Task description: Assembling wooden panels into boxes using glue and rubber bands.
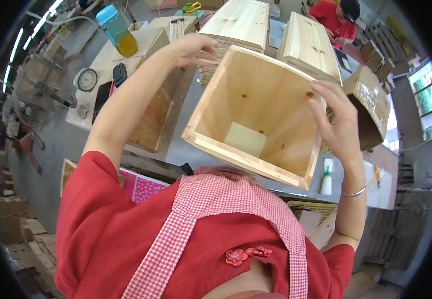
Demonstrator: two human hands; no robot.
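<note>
A deep wooden box (pixel 258 92) with an open top tilts toward me at the middle of the workbench (pixel 186 119). Knots mark its pale walls, and a lighter patch shows at its bottom. My right hand (pixel 339 119) grips the box's right rim, fingers bent over the edge. Beyond the far left corner of the box, my left hand (pixel 195 50) hovers with loosely bent, parted fingers and nothing visible in it. It is nearest to a stack of pale wooden panels (pixel 238 22), whose lower part the box partly hides.
Another panel stack (pixel 311 47) stands behind the box. A white glue bottle (pixel 326 183) is at its right, near a cardboard box (pixel 368 97). Leftward are a water bottle (pixel 114 27), a round clock (pixel 86 79) and a phone (pixel 102 101). A co-worker (pixel 328 17) sits at the far right.
</note>
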